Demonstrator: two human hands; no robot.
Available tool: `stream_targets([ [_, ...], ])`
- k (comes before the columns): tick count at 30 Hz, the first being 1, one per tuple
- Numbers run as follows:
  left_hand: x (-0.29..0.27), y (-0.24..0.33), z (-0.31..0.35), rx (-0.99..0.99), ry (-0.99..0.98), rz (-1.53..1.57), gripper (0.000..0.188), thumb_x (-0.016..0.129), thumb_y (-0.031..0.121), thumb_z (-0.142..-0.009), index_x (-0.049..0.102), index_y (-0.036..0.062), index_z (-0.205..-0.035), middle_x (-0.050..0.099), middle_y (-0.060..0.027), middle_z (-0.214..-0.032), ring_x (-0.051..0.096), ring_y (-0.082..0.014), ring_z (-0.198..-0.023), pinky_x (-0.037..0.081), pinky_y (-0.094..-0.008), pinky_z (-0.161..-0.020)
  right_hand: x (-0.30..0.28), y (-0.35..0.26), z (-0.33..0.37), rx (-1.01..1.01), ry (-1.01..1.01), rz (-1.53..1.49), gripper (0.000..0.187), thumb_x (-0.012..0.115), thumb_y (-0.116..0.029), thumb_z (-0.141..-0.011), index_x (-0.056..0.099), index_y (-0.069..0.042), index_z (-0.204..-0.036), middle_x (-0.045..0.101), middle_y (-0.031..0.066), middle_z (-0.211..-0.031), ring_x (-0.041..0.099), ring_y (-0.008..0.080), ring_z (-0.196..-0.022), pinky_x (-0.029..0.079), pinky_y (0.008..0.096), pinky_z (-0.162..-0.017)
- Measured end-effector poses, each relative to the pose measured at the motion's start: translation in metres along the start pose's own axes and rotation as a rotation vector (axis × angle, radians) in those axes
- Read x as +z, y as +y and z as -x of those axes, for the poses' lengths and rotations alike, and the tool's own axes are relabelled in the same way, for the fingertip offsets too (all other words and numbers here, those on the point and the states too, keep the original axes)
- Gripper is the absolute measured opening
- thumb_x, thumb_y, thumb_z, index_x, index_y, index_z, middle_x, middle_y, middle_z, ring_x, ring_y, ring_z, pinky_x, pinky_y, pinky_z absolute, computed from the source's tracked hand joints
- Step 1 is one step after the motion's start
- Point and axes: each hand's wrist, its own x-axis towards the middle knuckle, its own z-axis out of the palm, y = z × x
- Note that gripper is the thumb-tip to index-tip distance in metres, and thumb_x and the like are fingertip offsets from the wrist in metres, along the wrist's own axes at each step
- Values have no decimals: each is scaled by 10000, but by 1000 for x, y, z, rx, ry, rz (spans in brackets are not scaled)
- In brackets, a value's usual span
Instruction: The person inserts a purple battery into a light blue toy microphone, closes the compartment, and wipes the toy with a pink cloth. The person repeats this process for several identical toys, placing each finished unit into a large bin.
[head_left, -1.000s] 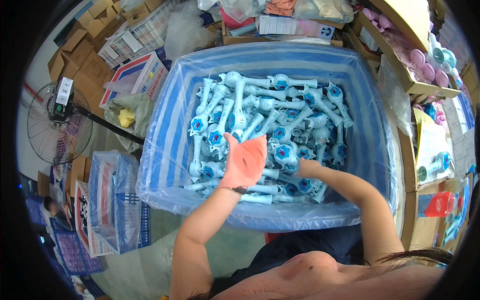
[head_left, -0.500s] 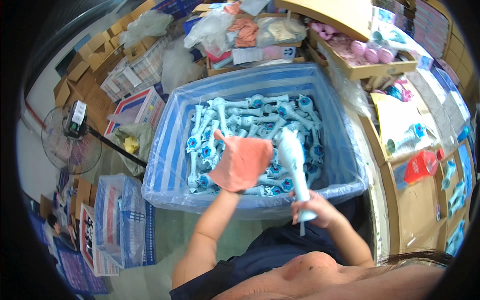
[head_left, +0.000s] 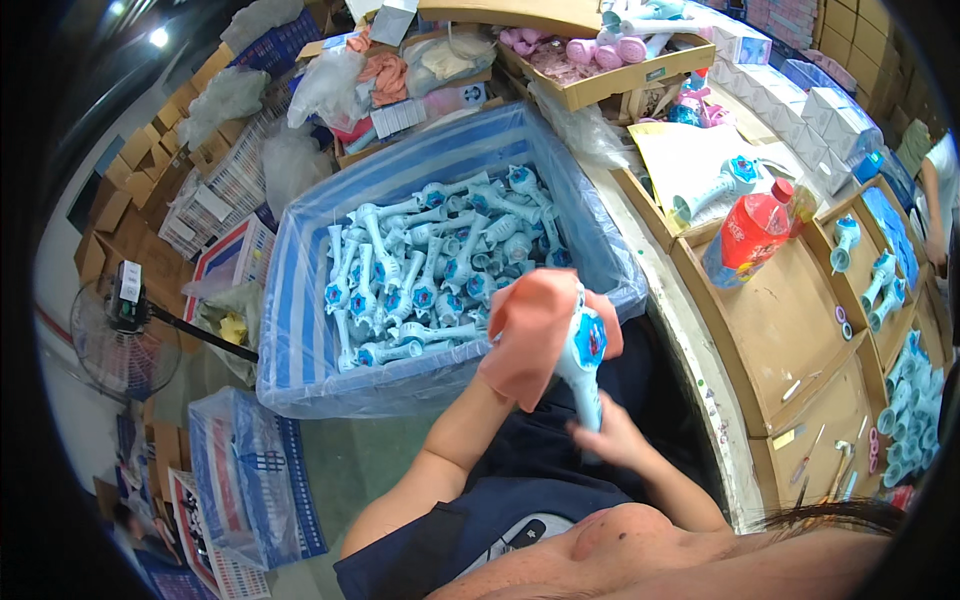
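Observation:
My right hand [head_left: 614, 438] grips the lower handle of a light-blue plastic toy wand [head_left: 582, 378], held upright with its head away from me. A blue and red emblem shows on the head. An orange cloth [head_left: 528, 322] covers my left hand [head_left: 486, 398] and wraps round the left side and back of the wand's head. The cloth hides my left fingers. Beyond my hands, a blue-and-white striped bin [head_left: 285, 345], lined with clear plastic, holds many similar wands [head_left: 425, 270] lying in a heap.
On the right runs a bench with cardboard trays [head_left: 720, 335], a red-labelled bottle [head_left: 748, 235], another wand [head_left: 715, 190], small tools and more light-blue parts [head_left: 908, 410]. A box of pink parts [head_left: 585, 80] stands behind. A fan [head_left: 125, 335] and a plastic-covered box [head_left: 240, 470] are left.
The cloth in my left hand has come from over the bin to the wand's head. The wand has moved nearer, and its emblem now faces up. The view has shifted right.

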Motion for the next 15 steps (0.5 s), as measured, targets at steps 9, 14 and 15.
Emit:
stream_targets([
  [9, 17, -36, -1, -189, -11, 739, 369, 485, 406, -935, 552, 43, -913, 565, -66, -824, 570, -181, -770, 483, -313, -703, 18, 1, -9, 52, 328, 429, 443, 680, -209, -808, 461, 39, -1102, 664, 243, -830, 681, 395, -692, 550, 471, -644],
  [14, 10, -54, 8, -162, -58, 920, 650, 451, 677, -837, 520, 31, -829, 524, -62, -719, 539, -176, -615, 473, -315, -574, 16, -1, 14, 12, -229, -594, 228, 670, -124, -895, 518, -37, -1039, 628, 53, -800, 640, 139, -649, 522, 306, -590],
  [15, 11, -59, 10, -175, -145, 1023, 706, 445, 731, -818, 514, 28, -813, 516, -61, -698, 533, -175, -584, 471, -315, -549, 15, -1, 16, 66, -239, -633, 219, 674, -118, -891, 523, -36, -1027, 628, 54, -796, 640, 141, -648, 523, 304, -593],
])
